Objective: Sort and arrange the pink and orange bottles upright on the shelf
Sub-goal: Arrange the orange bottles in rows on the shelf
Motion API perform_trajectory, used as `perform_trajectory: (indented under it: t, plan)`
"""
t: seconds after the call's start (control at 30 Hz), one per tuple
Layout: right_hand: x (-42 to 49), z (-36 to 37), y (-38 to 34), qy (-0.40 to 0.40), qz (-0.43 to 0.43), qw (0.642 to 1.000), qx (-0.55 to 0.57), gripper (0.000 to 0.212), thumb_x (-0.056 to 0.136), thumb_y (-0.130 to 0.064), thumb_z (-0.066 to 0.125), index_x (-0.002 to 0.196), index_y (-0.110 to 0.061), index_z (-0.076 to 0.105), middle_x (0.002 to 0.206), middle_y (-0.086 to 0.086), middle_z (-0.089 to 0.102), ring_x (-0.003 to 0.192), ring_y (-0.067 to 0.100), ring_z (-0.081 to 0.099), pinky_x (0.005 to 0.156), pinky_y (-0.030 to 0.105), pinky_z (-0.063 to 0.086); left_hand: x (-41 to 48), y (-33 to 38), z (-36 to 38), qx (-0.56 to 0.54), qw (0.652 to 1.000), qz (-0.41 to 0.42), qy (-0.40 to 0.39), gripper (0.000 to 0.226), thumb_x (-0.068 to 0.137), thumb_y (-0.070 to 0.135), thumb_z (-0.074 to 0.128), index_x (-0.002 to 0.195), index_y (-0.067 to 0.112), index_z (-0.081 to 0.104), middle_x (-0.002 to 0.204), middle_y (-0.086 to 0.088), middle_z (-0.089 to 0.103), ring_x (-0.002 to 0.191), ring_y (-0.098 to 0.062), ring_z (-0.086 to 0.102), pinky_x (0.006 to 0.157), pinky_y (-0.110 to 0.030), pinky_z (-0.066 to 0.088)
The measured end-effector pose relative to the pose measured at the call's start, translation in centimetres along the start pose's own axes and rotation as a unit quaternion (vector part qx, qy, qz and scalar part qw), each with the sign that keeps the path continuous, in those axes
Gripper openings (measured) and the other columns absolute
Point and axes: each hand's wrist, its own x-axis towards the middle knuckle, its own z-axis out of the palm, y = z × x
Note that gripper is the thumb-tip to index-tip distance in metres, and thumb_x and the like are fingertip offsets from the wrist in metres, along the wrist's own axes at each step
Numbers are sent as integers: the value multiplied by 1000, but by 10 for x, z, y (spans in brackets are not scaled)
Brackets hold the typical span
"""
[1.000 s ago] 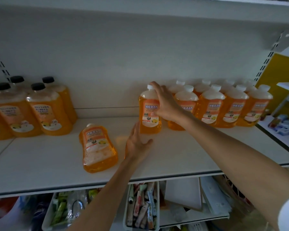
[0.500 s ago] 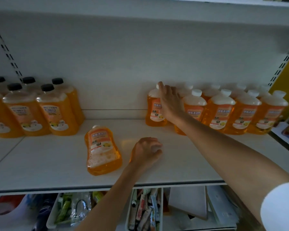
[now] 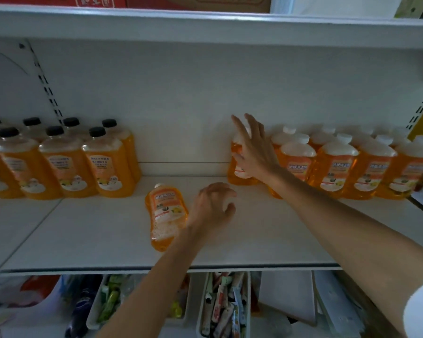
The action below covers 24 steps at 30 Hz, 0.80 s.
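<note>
Bottles with white caps (image 3: 335,164) stand upright in rows at the far right of our shelf (image 3: 108,235), and black-capped ones (image 3: 59,162) stand far left. Our right hand (image 3: 254,152) rests spread open against the leftmost white-capped bottle (image 3: 235,172). Our left hand (image 3: 213,206) hovers loosely curled, gripping nothing, just right of a fallen bottle (image 3: 165,213) lying flat.

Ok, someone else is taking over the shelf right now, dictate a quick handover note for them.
Right hand: fingers spread, palm against the leftmost white-capped bottle, not gripping it.
Left hand: empty, loosely curled above the shelf.
Done: white-capped bottles stand grouped at the right, black-capped bottles at the left.
Left: one white-capped bottle lying flat mid-shelf, beside the left hand, needs standing with the right group.
</note>
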Motion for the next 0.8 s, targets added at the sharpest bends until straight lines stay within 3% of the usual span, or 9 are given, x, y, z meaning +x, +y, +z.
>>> perform_trajectory:
  t: [0.17,0.3,0.37,0.47,0.6,0.7,0.8]
  plan:
    - [-3,16,-35,-35,-4,997,70,78,89,-19,58,150,-17,10,154,16,14,140,31,18,110,39,28,-11,-28,-37,9,998,-55,43,27,87,17,56,113,19,65,125,1,57,122,-17,44,98,-22,28]
    - [-8,36,-55,-74,-21,993,95,74,89,-22,58,149,-14,16,149,14,23,135,32,28,106,40,36,-33,-66,-57,-18,988,-109,103,23,76,14,60,95,14,73,109,-8,67,105,-29,57,92,-31,43]
    - [-11,42,-64,-94,-27,990,106,71,90,-24,57,148,-14,18,148,14,25,134,31,29,105,41,36,-47,-79,-63,-19,982,-162,100,27,81,18,63,107,14,68,115,-11,62,107,-29,55,87,-26,38]
    - [-13,46,-79,-137,-22,979,151,67,92,-27,57,147,-15,21,147,13,27,134,28,31,103,38,36,-63,-94,-64,-64,955,-284,60,60,85,41,61,136,17,39,135,-11,46,120,-28,46,96,-38,41]
    - [-16,51,-98,-176,13,964,197,69,92,-37,55,148,-17,19,150,11,26,135,26,33,106,39,36,-70,-93,-61,-184,924,-334,29,65,86,47,56,138,19,30,133,-12,48,112,-27,52,88,-37,46]
    - [-19,57,-109,-230,47,944,231,72,89,-46,56,147,-19,22,149,11,30,129,27,41,105,40,38,-71,-90,-55,-180,926,-331,29,73,76,59,56,135,23,34,129,-10,51,108,-27,55,89,-45,49]
    - [-28,61,-112,-316,80,897,297,76,85,-57,54,147,-23,26,149,5,35,131,23,41,104,35,37,-70,-90,-48,-175,920,-349,46,82,80,51,62,143,17,23,137,-11,44,118,-29,49,96,-47,45]
